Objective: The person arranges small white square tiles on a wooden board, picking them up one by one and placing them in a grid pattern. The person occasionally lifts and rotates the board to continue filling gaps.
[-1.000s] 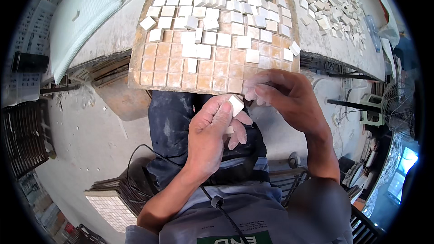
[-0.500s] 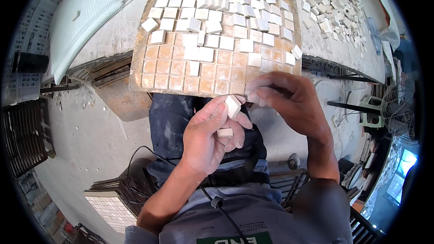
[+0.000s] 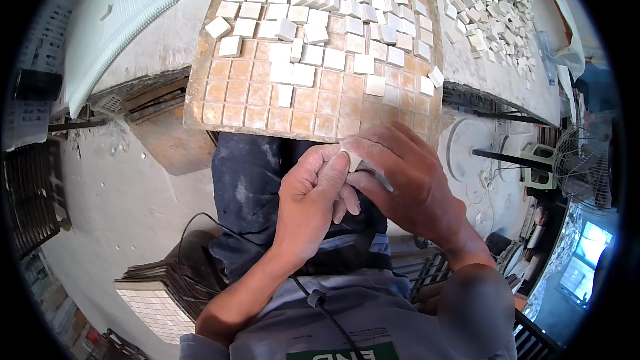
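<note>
My left hand (image 3: 310, 190) pinches a small white stone tile (image 3: 354, 162) between thumb and fingers, just off the near edge of the board. My right hand (image 3: 410, 177) has closed in from the right, its thumb and fingertips around the same tile. Whether anything else lies in the left palm is hidden. Beyond both hands, a tan gridded board (image 3: 257, 97) rests over my lap and against the table. White tiles (image 3: 335, 59) lie over its far part, some flat in the squares, others tilted or overlapping. Along its near rows, bare orange-brown squares show.
A large heap of loose tiles (image 3: 477, 17) covers the table at the far right. Stacked white mesh sheets (image 3: 127, 23) lie at the far left. Tile-faced panels (image 3: 157, 307) lean at lower left. A wire-caged fan (image 3: 583, 167) stands at right. A black cable (image 3: 190, 227) loops beside my left arm.
My right hand has come down and left from the board's edge to the tile in my left hand. The second tile, seen earlier in my left palm, is now out of sight.
</note>
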{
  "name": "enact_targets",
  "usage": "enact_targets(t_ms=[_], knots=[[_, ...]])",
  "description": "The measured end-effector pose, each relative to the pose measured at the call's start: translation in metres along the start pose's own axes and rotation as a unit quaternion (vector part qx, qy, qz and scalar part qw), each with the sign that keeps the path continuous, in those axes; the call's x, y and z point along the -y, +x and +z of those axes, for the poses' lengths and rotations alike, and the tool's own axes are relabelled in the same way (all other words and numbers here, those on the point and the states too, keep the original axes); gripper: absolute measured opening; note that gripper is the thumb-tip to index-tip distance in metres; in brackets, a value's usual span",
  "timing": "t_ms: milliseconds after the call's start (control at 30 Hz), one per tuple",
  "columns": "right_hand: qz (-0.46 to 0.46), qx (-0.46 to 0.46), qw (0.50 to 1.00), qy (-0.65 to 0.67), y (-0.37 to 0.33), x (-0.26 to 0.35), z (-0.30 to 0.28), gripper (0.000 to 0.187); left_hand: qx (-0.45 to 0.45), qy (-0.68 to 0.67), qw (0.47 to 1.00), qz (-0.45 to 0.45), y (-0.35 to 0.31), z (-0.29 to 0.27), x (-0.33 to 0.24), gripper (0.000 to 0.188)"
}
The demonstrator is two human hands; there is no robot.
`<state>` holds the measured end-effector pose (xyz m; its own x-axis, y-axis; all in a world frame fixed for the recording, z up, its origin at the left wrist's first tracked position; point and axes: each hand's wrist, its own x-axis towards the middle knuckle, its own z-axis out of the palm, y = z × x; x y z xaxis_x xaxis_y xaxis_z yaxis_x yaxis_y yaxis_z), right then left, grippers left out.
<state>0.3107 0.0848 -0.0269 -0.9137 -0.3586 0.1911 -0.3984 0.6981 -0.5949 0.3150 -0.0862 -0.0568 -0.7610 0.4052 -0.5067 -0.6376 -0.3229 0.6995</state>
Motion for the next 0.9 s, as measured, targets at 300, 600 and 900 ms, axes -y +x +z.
enact_targets(t_ms=[300,600,900], knots=[[0.089,-0.033,0.995,-0.044,-0.011,-0.018,-0.006,0.043,-0.03,0.025,0.998,-0.05,-0.01,-0.016,0.005,0.025],[0.049,-0.039,0.996,-0.061,-0.011,-0.027,-0.004,0.044,-0.017,-0.018,0.997,-0.076,0.004,-0.017,0.014,0.023],[0.047,-0.046,0.996,-0.052,-0.008,-0.029,0.0,0.041,-0.001,-0.02,0.996,-0.086,0.016,-0.015,0.022,0.023]])
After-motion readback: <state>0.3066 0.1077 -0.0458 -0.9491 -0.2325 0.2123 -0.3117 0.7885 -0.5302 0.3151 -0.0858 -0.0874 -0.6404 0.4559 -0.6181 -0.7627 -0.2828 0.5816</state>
